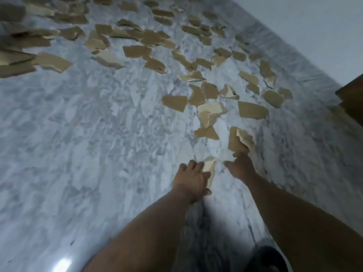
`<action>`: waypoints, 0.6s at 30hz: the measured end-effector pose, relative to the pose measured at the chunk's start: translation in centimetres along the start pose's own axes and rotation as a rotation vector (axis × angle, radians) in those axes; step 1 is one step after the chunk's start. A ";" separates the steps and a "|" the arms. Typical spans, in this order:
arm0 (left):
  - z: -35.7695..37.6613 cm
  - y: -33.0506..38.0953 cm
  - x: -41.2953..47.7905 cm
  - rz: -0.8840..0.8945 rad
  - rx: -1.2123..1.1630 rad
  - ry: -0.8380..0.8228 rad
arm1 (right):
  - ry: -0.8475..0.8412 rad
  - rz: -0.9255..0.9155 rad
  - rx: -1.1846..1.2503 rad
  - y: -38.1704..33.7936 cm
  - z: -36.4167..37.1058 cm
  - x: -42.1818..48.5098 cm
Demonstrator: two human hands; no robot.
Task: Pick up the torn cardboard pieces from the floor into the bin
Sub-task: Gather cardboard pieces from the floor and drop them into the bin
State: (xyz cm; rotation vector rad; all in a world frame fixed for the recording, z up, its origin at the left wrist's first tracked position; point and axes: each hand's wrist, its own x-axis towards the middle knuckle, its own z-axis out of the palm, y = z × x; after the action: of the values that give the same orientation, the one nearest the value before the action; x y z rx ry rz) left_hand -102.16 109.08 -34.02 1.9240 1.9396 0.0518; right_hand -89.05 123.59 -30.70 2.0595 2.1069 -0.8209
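Both bare arms reach down toward the pale grey-veined marble floor (82, 146). The left hand (191, 179) is curled round a folded tan scrap of torn cardboard (209, 168), fingers closed against it near the middle of the view. Just right of it, the right hand (240, 166) pinches the near edge of a larger tan cardboard piece with a paler torn layer peeling from it (238, 141), which stands tilted up off the floor rather than lying flat. The rest of the torn cardboard pieces (174, 103) lie scattered from the middle of the floor to the far edge and across to the far left, many overlapping. I count two pieces in hand and several dozen on the floor; blur at the far left makes an exact count impossible. No bin shows here, so carrying distance cannot be judged. The likely trouble: each hand is already occupied, so reaching for more could let the loosely pinched right-hand piece slip, and its peeling layer may tear away. A dark brown wooden edge (351, 99) juts in at the right, near the white wall (314, 26).
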 end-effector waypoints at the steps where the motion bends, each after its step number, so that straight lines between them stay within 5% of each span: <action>1: -0.1 -1.0 -0.5 -0.025 -0.004 0.035 | 0.066 0.007 -0.059 0.5 0.5 0.8; 4: -1.1 -4.5 -2.5 -0.186 -0.040 0.104 | 0.182 0.000 -0.178 1.4 0.1 2.5; 8: -2.3 -9.5 -5.7 -0.499 -0.119 0.124 | 0.098 -0.047 0.016 1.1 -2.1 5.9; 13: -2.5 -12.8 -6.4 -0.772 -0.303 0.142 | 0.074 -0.006 -0.170 -1.0 2.0 5.2; 15: -2.5 -13.1 -6.2 -0.797 -0.430 0.191 | 0.196 -0.111 -0.245 -2.3 4.5 1.9; 18: -3.1 -13.1 -5.9 -0.797 -0.513 0.230 | 0.369 -0.518 -0.320 -3.5 8.0 -2.0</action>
State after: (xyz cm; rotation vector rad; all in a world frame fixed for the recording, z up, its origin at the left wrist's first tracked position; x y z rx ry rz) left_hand -115.75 103.54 -33.61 0.7801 2.4023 0.4997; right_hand -94.59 118.53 -35.63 1.6143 2.8054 -0.1055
